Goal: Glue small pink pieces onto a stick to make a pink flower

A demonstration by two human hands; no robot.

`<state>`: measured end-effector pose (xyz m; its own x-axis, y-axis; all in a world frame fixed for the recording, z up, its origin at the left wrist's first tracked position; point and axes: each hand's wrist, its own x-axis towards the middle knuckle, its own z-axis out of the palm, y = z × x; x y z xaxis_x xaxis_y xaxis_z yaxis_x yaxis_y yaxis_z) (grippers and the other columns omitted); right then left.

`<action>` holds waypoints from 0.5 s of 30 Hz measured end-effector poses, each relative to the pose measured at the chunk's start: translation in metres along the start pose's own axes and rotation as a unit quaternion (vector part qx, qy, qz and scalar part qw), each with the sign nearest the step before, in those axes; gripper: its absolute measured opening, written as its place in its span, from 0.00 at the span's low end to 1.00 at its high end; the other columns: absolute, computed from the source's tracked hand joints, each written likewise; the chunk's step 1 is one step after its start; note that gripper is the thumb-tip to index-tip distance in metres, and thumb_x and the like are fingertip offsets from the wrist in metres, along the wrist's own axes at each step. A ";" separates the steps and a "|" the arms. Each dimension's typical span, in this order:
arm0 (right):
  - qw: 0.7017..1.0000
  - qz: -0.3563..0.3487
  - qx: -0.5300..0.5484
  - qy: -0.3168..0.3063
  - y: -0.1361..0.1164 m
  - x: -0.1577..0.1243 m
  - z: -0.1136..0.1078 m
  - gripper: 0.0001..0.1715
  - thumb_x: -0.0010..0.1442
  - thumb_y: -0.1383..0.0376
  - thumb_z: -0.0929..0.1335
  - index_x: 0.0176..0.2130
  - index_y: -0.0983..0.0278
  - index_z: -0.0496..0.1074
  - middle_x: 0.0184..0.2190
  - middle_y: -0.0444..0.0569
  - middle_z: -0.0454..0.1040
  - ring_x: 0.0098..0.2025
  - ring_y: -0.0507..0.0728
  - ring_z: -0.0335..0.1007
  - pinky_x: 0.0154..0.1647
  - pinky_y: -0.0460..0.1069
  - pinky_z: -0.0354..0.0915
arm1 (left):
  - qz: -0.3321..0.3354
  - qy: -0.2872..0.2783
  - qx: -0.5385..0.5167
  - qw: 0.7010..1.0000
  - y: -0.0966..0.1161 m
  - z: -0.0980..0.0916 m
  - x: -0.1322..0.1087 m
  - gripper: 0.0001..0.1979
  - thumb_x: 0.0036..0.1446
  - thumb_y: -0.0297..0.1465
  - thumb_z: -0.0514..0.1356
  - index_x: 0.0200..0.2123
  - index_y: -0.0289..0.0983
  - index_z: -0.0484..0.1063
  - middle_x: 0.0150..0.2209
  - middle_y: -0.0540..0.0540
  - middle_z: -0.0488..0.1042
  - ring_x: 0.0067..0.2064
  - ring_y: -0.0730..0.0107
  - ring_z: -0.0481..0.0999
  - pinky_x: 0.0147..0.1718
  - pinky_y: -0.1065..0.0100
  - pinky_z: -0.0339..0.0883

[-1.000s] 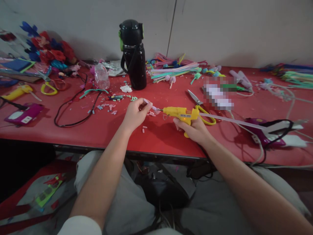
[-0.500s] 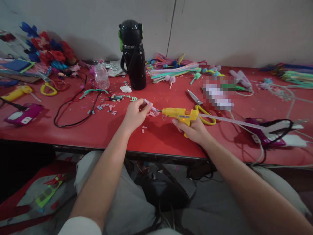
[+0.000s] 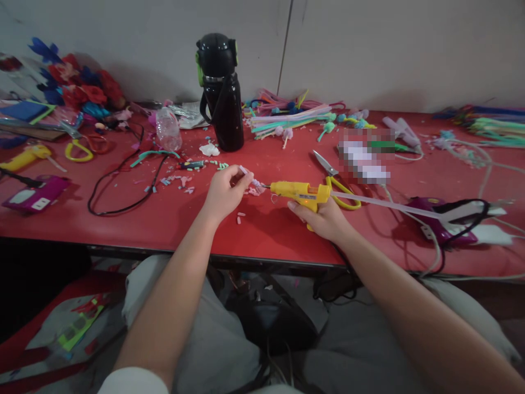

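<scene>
My right hand (image 3: 324,216) is wrapped round the handle of a yellow hot glue gun (image 3: 297,190), its nozzle pointing left. A long translucent glue stick (image 3: 381,204) juts out of the back of the gun, and a small orange light glows on its side. Between the thumb and fingers of my left hand (image 3: 225,189) is a light purple pipe cleaner piece (image 3: 253,179). The nozzle tip is at or very close to the right end of that piece; whether they touch I cannot tell. Small pink bits lie on the red table below.
Yellow-handled scissors (image 3: 342,191) lie just behind the glue gun. A black bottle (image 3: 223,104) stands at the back, beside bundled pipe cleaners (image 3: 291,120). Purple power strips lie left (image 3: 36,194) and right (image 3: 435,219), with cords. Another yellow glue gun (image 3: 27,157) rests far left.
The whole view has shifted very slightly, with the table items appearing a little further left. Both hands keep their grip and pose, the nozzle still at the purple piece.
</scene>
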<state>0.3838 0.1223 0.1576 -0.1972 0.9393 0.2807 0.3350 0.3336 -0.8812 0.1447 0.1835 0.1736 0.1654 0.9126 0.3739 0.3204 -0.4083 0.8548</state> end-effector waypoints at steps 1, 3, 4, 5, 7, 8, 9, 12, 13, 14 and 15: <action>1.000 -0.001 0.000 -0.001 -0.001 0.000 0.000 0.15 0.63 0.52 0.70 0.33 0.60 0.73 0.20 0.43 0.66 0.28 0.56 0.69 0.29 0.50 0.66 | -0.004 0.001 -0.009 1.000 0.000 0.000 0.000 0.10 0.61 0.33 0.62 0.28 0.37 0.72 0.26 0.49 0.74 0.30 0.72 0.73 0.29 0.70 0.64; 1.000 -0.004 0.000 -0.003 -0.002 0.000 0.000 0.14 0.63 0.53 0.70 0.35 0.60 0.74 0.21 0.44 0.69 0.29 0.56 0.70 0.30 0.50 0.67 | -0.007 0.005 -0.018 1.000 0.000 0.000 0.001 0.10 0.61 0.34 0.62 0.28 0.37 0.71 0.25 0.50 0.72 0.29 0.72 0.72 0.29 0.69 0.63; 1.000 -0.004 -0.001 -0.002 -0.003 0.001 0.000 0.14 0.63 0.52 0.70 0.36 0.60 0.74 0.22 0.44 0.70 0.29 0.56 0.70 0.30 0.50 0.68 | -0.006 0.009 -0.018 1.000 0.000 0.000 0.001 0.10 0.61 0.34 0.62 0.27 0.37 0.71 0.25 0.50 0.72 0.28 0.72 0.71 0.29 0.69 0.63; 1.000 -0.004 -0.001 -0.003 -0.003 0.001 0.000 0.14 0.63 0.52 0.70 0.37 0.60 0.74 0.23 0.45 0.71 0.30 0.57 0.71 0.31 0.50 0.68 | -0.003 0.013 -0.014 1.000 0.000 -0.001 0.001 0.11 0.60 0.33 0.63 0.27 0.37 0.71 0.24 0.50 0.71 0.28 0.72 0.70 0.29 0.69 0.63; 1.000 -0.003 -0.006 -0.004 -0.003 0.001 0.000 0.14 0.63 0.52 0.70 0.37 0.59 0.75 0.24 0.46 0.72 0.30 0.57 0.72 0.31 0.51 0.69 | 0.003 0.023 -0.006 1.000 0.001 -0.001 0.002 0.12 0.60 0.33 0.63 0.26 0.37 0.70 0.24 0.51 0.70 0.27 0.73 0.69 0.29 0.69 0.62; 1.000 0.000 -0.009 -0.006 -0.002 0.000 0.000 0.14 0.63 0.51 0.70 0.37 0.59 0.75 0.23 0.46 0.72 0.30 0.57 0.72 0.31 0.51 0.69 | 0.005 0.027 -0.005 1.000 0.001 -0.001 0.002 0.12 0.60 0.33 0.63 0.25 0.37 0.70 0.24 0.51 0.70 0.27 0.73 0.69 0.28 0.69 0.61; 1.000 0.006 -0.011 -0.008 -0.001 0.000 0.001 0.15 0.63 0.51 0.70 0.36 0.60 0.75 0.23 0.46 0.72 0.29 0.57 0.71 0.30 0.51 0.69 | 0.004 0.032 -0.006 0.999 0.001 -0.002 0.002 0.12 0.60 0.33 0.63 0.26 0.37 0.70 0.23 0.51 0.70 0.27 0.73 0.69 0.28 0.70 0.61; 1.000 0.024 -0.003 -0.005 0.002 -0.002 0.001 0.18 0.62 0.49 0.70 0.34 0.61 0.75 0.24 0.46 0.74 0.27 0.56 0.71 0.30 0.51 0.70 | -0.006 0.054 -0.022 0.998 0.001 -0.005 0.004 0.11 0.61 0.33 0.63 0.26 0.37 0.71 0.23 0.51 0.70 0.26 0.73 0.69 0.27 0.70 0.61; 1.000 0.025 -0.004 0.003 0.004 -0.001 0.000 0.18 0.62 0.49 0.70 0.35 0.61 0.75 0.26 0.47 0.76 0.28 0.56 0.72 0.30 0.51 0.70 | -0.012 0.061 -0.032 0.998 0.000 -0.006 0.004 0.11 0.61 0.34 0.63 0.26 0.37 0.71 0.22 0.51 0.70 0.26 0.73 0.69 0.27 0.70 0.62; 0.999 0.026 -0.011 0.015 0.004 -0.001 -0.002 0.18 0.62 0.49 0.70 0.37 0.61 0.76 0.28 0.48 0.78 0.30 0.57 0.73 0.31 0.52 0.71 | -0.015 0.067 -0.043 0.997 -0.001 -0.007 0.005 0.12 0.62 0.34 0.63 0.27 0.37 0.71 0.23 0.51 0.70 0.26 0.73 0.69 0.27 0.70 0.62; 0.999 0.026 -0.028 0.033 0.005 0.001 -0.005 0.19 0.62 0.49 0.70 0.39 0.61 0.77 0.31 0.49 0.79 0.31 0.58 0.74 0.32 0.52 0.71 | -0.016 0.071 -0.051 0.996 -0.002 -0.009 0.006 0.12 0.62 0.35 0.63 0.27 0.38 0.72 0.23 0.51 0.71 0.26 0.73 0.69 0.27 0.71 0.63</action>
<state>0.3902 0.1250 0.1550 -0.1170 0.9582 0.2610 0.3946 0.2860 -0.8732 0.1367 0.1899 0.1769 0.0209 0.9221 0.3865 0.2249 -0.3810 0.8968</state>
